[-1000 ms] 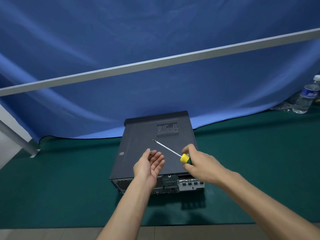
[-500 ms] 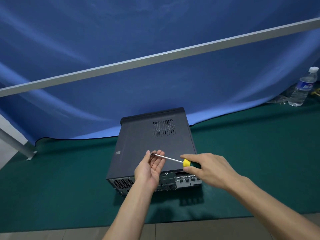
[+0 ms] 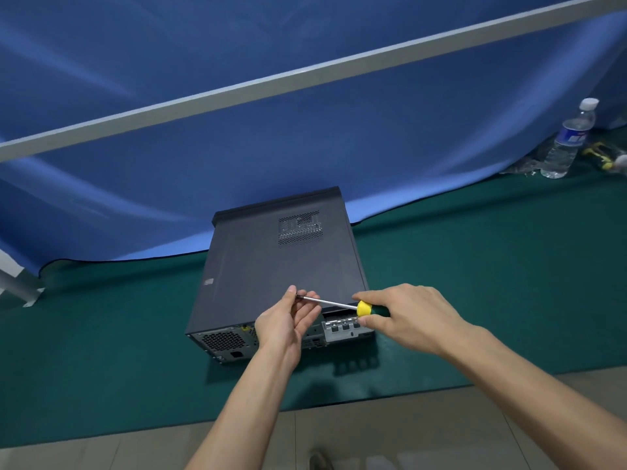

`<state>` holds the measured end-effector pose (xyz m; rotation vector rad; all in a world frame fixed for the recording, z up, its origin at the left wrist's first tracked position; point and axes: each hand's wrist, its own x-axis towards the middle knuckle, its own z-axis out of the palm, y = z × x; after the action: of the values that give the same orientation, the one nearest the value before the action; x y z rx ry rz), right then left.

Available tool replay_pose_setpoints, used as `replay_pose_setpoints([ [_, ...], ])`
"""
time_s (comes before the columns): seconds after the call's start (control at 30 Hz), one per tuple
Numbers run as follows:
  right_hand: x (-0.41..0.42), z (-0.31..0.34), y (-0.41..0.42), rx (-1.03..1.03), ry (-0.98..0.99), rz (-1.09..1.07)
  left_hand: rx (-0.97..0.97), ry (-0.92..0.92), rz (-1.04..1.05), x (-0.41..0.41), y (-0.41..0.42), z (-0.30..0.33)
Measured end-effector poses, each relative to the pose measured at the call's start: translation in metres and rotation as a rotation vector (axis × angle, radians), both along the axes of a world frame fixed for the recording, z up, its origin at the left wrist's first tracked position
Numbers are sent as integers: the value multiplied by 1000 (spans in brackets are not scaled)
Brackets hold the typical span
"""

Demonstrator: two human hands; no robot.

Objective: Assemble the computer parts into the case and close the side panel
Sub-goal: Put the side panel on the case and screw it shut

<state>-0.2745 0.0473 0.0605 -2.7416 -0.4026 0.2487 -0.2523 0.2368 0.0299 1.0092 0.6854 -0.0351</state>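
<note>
Fingers point(image 3: 364, 321) of the right hand point(image 3: 412, 317) are curled tight round the yellow and green handle of the screwdriver point(image 3: 349, 306), holding it nearly level so its thin shaft points left to the other hand. At the tip the left hand point(image 3: 288, 320) is raised palm up, thumb and fingertips point(image 3: 294, 294) closed together there; they seem to pinch something small, probably a screw being seated on the tip, though it is too small to tell. Both hands hover just above the near end of the computer case point(image 3: 278, 266), which lies flat on the green counter point(image 3: 475, 283) with its side panel point(image 3: 258, 259) already on top and its back ports facing near, likely so the screw can go straight into that rear edge. A water bottle point(image 3: 566, 144) stands far right, well apart
</note>
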Motion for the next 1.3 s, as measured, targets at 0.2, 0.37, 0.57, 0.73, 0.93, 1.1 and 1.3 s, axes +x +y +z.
replay_pose_setpoints([
  [0.2,-12,-14,-5,74,209,-83,-81,69,-10,-7,-21,-22],
  [0.37,-27,-43,-10,145,309,-213,-112,128,-57,-11,-39,-38],
  [0.57,-42,-66,-17,339,443,-364,-106,171,-156,-16,-58,-50],
  [0.73,-57,-77,-25,446,422,-492,-158,175,-243,-12,-73,-53],
  [0.93,-73,-86,-18,488,386,-554,-137,173,-300,-13,-82,-58],
  [1.1,-73,-86,-6,536,390,-585,-108,166,-321,-7,-79,-55],
  [1.3,-71,-85,4,526,383,-606,-83,189,-330,-2,-74,-55],
])
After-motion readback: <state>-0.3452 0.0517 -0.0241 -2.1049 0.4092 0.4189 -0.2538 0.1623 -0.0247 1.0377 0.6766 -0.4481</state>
